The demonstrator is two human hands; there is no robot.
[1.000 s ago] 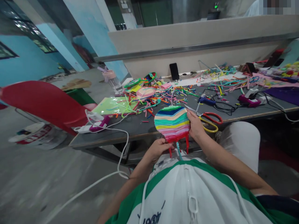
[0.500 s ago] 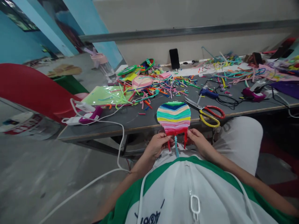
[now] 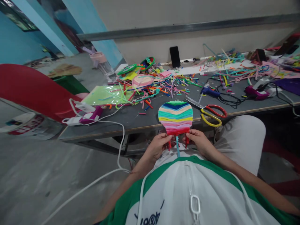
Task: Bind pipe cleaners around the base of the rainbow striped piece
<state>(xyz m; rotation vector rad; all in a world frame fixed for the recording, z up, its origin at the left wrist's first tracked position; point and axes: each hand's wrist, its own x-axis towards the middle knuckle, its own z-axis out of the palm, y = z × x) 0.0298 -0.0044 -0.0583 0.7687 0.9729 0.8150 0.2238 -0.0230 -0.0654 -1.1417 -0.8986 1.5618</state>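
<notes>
A rounded craft piece [image 3: 175, 116] made of pipe cleaners in rainbow stripes is held up at the table's front edge. Green and blue rows lie at its top, pink and red ones at its bottom, and red ends hang below. My left hand [image 3: 157, 145] is closed on its lower left corner by the red row. At the lower right corner, my right hand [image 3: 199, 142] pinches the red strand between thumb and fingers. A light blue stem [image 3: 177, 146] hangs beneath the piece, between my hands. To its right, scissors [image 3: 208, 112] with red and yellow handles lie with their blades apart.
Cut pipe-cleaner bits [image 3: 172, 89] litter the grey table [image 3: 131, 120]. A blue glue gun [image 3: 211, 91], a phone [image 3: 174, 57] leaning on the wall and a clear bottle [image 3: 103, 65] stand farther back. A white cable [image 3: 122, 137] droops over the left edge.
My right hand has closed in on the lower right corner, where the hanging red end now sits within the fingers. My left hand keeps its hold almost in place.
</notes>
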